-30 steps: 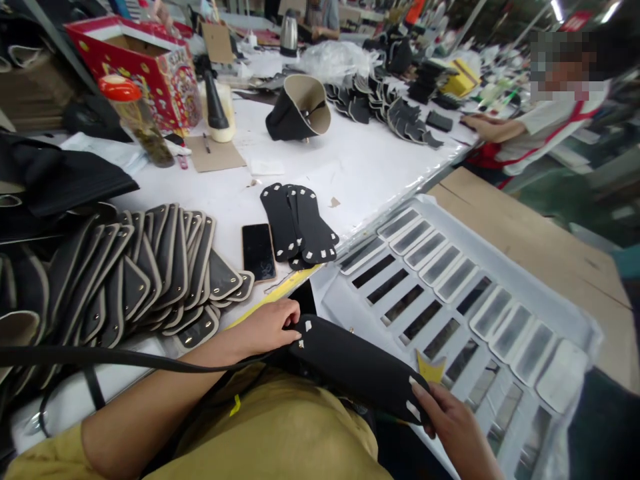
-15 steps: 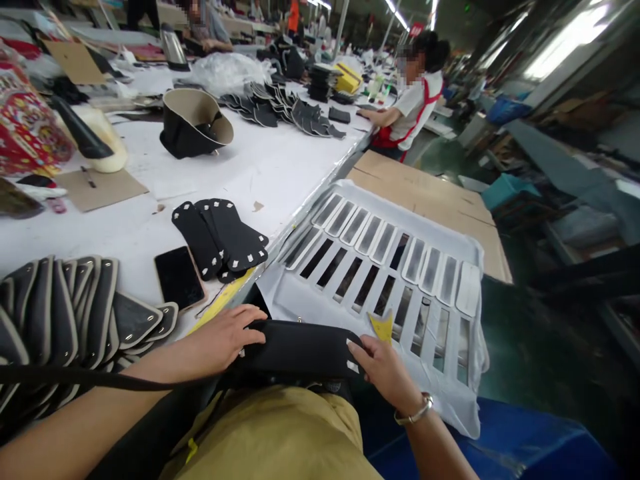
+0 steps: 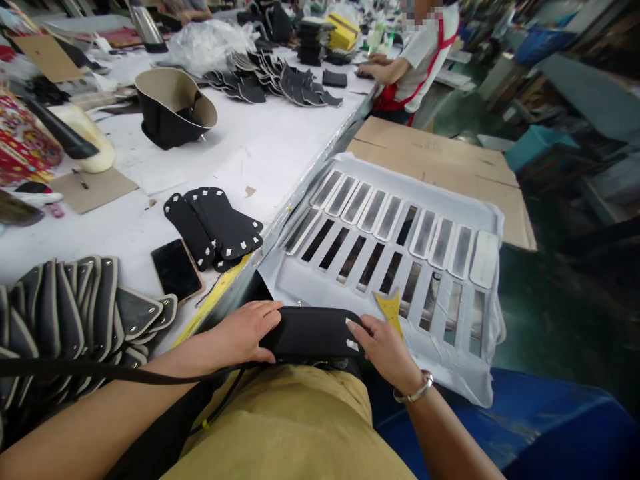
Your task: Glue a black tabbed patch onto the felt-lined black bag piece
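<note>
Both hands clamped on black pad (image 3: 313, 331): left hand (image 3: 245, 331) on its left end, right hand (image 3: 383, 350) pinching the right end. Pad sits over the lap, just off the desk (image 3: 280, 147) edge. Risk: white tabs near right fingers could peel or crease if the pinch shifts.

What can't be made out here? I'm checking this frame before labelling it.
Head view, the only one:
- Black piece: its ends lie under the left hand and right hand, and its underside is hidden.
- Phone: the screen is dark, so nothing reads.
- Stacked panels: cut off by the left edge.
- Co-worker: head cropped by the top edge, hands too small.
</note>
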Demonstrator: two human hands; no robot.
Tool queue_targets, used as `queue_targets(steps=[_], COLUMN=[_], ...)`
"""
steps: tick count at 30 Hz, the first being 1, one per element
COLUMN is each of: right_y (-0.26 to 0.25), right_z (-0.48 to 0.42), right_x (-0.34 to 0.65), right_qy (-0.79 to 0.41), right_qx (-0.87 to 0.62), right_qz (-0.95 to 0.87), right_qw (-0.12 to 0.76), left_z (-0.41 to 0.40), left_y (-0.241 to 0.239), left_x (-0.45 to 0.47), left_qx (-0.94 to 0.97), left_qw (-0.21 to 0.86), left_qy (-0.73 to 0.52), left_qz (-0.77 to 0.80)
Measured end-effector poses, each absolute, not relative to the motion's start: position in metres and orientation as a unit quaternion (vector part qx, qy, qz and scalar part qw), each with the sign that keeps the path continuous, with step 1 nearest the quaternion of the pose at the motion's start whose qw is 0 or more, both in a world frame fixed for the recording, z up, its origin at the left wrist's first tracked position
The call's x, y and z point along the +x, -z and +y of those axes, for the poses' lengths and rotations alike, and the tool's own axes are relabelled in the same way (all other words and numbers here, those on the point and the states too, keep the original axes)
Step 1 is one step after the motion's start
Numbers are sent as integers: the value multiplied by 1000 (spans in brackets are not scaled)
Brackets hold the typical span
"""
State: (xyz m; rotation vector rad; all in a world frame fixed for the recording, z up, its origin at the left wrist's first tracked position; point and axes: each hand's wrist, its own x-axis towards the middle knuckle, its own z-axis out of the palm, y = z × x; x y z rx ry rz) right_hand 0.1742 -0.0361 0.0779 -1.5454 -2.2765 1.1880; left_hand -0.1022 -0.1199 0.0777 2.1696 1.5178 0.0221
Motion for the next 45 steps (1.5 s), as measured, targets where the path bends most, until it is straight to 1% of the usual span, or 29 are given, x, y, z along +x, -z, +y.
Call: queue_targets(steps=[5, 10, 19, 24, 30, 41, 45], right_y=[-75, -74, -73, -72, -76, -57, -60], right_z=[-36, -39, -40, -44, -51, -33, -31], right_x=[173, 173, 174, 177, 182, 183, 181], right_qy=[-376, -336, -333, -316, -298, -310, -309], right_qx=[-516, -506, -509, -480, -441, -510, -523], right_qz=[-766, -789, -789, -810, -830, -800, -793], right_qw=[72, 96, 88, 116, 166, 67, 49], left_z=[-121, -120, -128, -131, -131, -128, -131], left_y=[-78, -77, -77, -72, -60, -58, -53], left_x=[-103, -104, -103, -104, -106, -105, -106], left_qx=[795, 796, 767, 746, 753, 742, 759], left_qw=[253, 261, 273, 287, 273, 278, 251], left_qy=[-12, -49, -90, -118, -136, -145, -156], left_qz=[551, 544, 573, 590, 583, 592, 580])
